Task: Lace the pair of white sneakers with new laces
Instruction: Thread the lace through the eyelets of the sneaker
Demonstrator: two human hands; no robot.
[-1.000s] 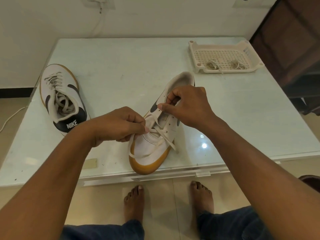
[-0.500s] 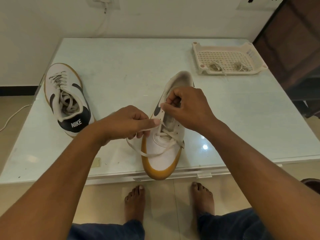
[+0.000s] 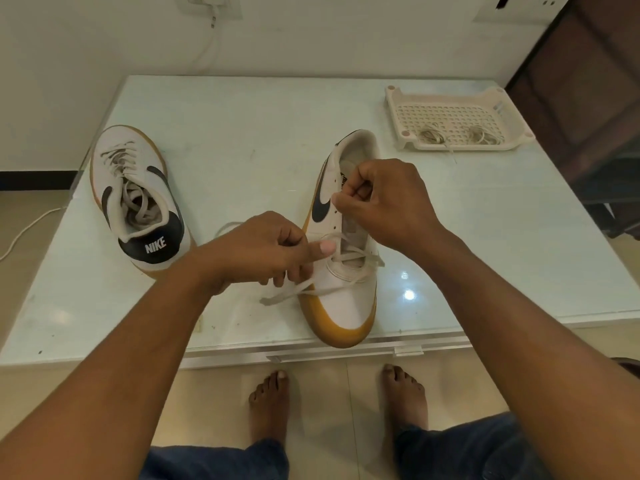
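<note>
Roughly centred at the front edge of the table (image 3: 242, 133) is the near sneaker (image 3: 343, 306), white with a dark swoosh and a tan sole, toe pointing at you and heel away; take it as your landmark. Your left hand (image 3: 266, 251) sits just left of its lower eyelets, fingers curled round the lace (image 3: 287, 294), thumb stretched out so the tip touches the lace where it crosses the tongue. One loose end trails out under that hand onto the table, left of the toe. Only the lowest eyelets carry lace; the upper ones are bare. Your right hand (image 3: 388, 202) is over the sneaker's middle, fingers curled in tight, thumb and forefinger pinching at the left eyelet edge. You can't tell whether a lace tip is inside that pinch; the fingers hide it. Well left of the landmark lies the second sneaker (image 3: 136, 199), heel toward you, NIKE on the heel tab, laced, lace ends tucked into the opening. Beyond and right of the landmark, a perforated plastic tray (image 3: 450, 114) holds two coiled lace bundles (image 3: 431, 135). Below the toe, past the table edge, are your bare feet (image 3: 270, 400) on a tiled floor.
</note>
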